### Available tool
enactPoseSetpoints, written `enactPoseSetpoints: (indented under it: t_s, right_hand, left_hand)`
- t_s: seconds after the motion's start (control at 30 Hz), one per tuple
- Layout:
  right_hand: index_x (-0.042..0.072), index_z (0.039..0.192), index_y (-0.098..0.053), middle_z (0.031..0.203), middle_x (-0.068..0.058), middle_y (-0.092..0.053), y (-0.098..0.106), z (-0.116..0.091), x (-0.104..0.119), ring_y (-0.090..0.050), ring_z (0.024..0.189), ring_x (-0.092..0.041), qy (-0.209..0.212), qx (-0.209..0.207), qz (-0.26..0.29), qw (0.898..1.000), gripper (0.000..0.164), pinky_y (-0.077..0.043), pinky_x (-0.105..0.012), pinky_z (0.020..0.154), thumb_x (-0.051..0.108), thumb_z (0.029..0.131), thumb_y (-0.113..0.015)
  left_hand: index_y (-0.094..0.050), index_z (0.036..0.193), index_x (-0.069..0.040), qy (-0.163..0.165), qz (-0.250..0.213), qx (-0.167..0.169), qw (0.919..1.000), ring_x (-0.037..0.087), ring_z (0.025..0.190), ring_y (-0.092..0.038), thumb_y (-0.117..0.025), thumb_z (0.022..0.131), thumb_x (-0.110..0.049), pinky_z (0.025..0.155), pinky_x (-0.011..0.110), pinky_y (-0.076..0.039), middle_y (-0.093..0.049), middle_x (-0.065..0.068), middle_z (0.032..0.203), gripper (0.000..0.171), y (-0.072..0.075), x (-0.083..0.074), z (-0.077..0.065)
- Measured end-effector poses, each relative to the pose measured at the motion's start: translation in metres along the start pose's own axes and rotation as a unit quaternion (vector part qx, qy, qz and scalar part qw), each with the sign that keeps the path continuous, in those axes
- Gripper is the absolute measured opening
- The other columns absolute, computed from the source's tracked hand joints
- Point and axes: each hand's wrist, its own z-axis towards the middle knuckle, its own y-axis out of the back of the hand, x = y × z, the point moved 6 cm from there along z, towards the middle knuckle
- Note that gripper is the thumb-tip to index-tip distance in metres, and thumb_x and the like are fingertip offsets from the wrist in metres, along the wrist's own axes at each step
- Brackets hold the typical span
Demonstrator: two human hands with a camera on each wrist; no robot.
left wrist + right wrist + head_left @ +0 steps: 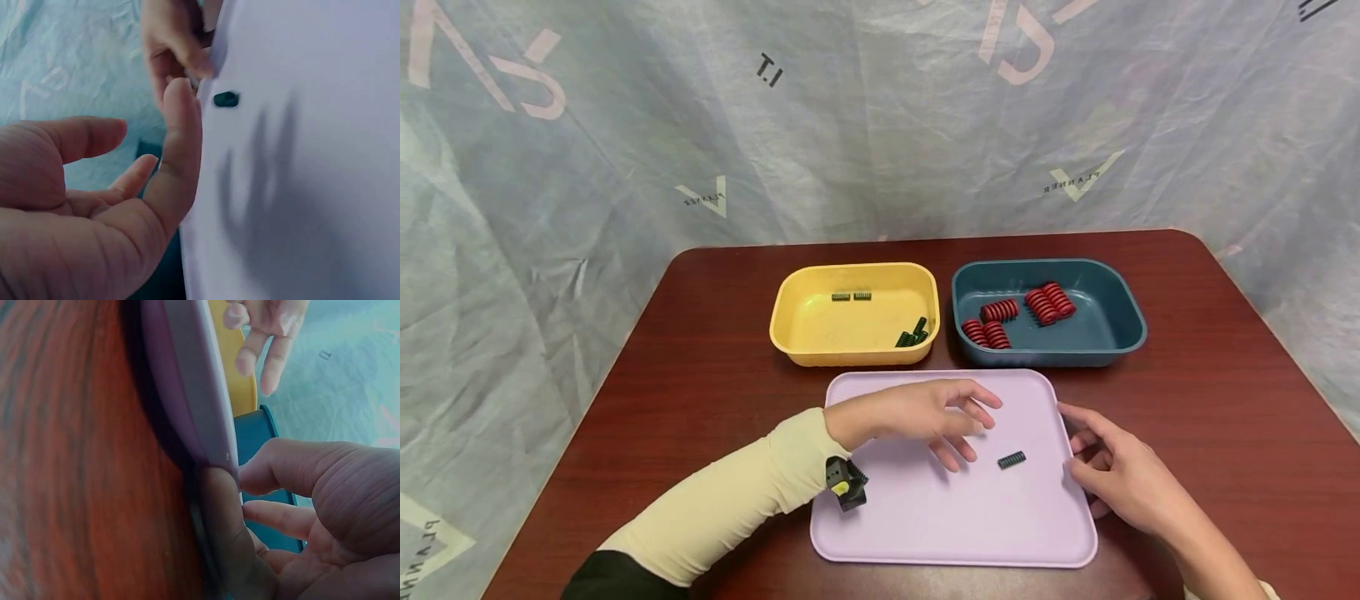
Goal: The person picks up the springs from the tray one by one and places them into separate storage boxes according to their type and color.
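My left hand (pixel 925 414) hovers over the lilac tray (pixel 955 533), its fingers spread and loosely bent with nothing between them. A small dark green coil spring (pixel 1011 460) lies on the tray, to the right of those fingers; the left wrist view also shows this spring (pixel 226 99). At the tray's right edge, my right hand (pixel 1123 471) grips the rim. In the right wrist view its thumb (pixel 275 464) is at the upper side of the rim and a finger (pixel 225 512) reaches under it.
Behind the tray stand a yellow bin (pixel 850 357) holding several small green springs (pixel 912 337) and a dark blue bin (pixel 1037 358) with several thicker red springs (pixel 1041 307). A brown wooden table (pixel 700 375) carries everything. Printed grey sheeting (pixel 865 125) hangs behind it.
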Motion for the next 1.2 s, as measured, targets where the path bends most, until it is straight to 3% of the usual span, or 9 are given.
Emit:
enactPoseSetpoints:
  t_s: [0.23,0.6,0.83,1.03,1.2]
  right_hand:
    - [0.008,0.154,-0.042,0.105,-0.016,-0.056,0.0,0.0,0.001,-0.062,0.068,-0.017,0.005,0.004,0.01,1.0,0.07,-0.059,-0.037,0.044,-0.004,0.091,-0.071]
    - [0.007,0.154,-0.041,0.106,-0.017,-0.053,0.0,0.0,0.001,-0.061,0.068,-0.019,0.006,0.013,0.017,1.0,0.07,-0.059,-0.038,0.045,-0.004,0.091,-0.071]
    - [0.007,0.154,-0.041,0.106,-0.017,-0.053,0.0,0.0,0.0,-0.061,0.068,-0.018,0.009,0.012,0.019,1.0,0.07,-0.059,-0.038,0.045,-0.005,0.091,-0.07]
    - [0.007,0.153,-0.042,0.105,-0.017,-0.054,0.001,0.0,0.001,-0.061,0.067,-0.017,0.013,0.005,0.017,1.0,0.069,-0.059,-0.037,0.044,-0.005,0.091,-0.07]
    - [0.008,0.154,-0.042,0.106,-0.017,-0.055,0.0,0.0,0.0,-0.062,0.067,-0.018,0.009,0.007,0.019,1.0,0.07,-0.059,-0.038,0.044,-0.005,0.091,-0.07]
  left_hand:
    - [-0.044,0.151,-0.01,0.007,-0.013,0.036,0.9993,0.026,0.09,-0.071,-0.057,0.103,-0.002,0.068,0.039,-0.065,-0.059,0.01,0.136,0.05,-0.018,0.012,0.01]
    - [-0.042,0.156,-0.022,0.023,-0.013,0.06,0.9979,0.024,0.092,-0.07,-0.061,0.101,-0.001,0.067,0.038,-0.064,-0.058,0.0,0.137,0.062,-0.029,0.018,0.026]
    - [-0.041,0.157,-0.019,0.02,-0.028,0.075,0.9966,0.024,0.09,-0.07,-0.06,0.1,0.003,0.075,0.04,-0.065,-0.061,0.002,0.131,0.064,-0.032,0.017,0.036]
    - [-0.043,0.154,-0.009,0.008,-0.029,0.06,0.9978,0.022,0.08,-0.069,-0.058,0.099,0.007,0.077,0.036,-0.064,-0.066,0.006,0.118,0.059,-0.032,0.016,0.044]
    - [-0.053,0.146,-0.007,-0.003,0.015,0.025,0.9996,0.016,0.071,-0.067,-0.068,0.094,0.007,0.059,0.027,-0.06,-0.07,0.002,0.108,0.056,-0.029,0.015,0.046]
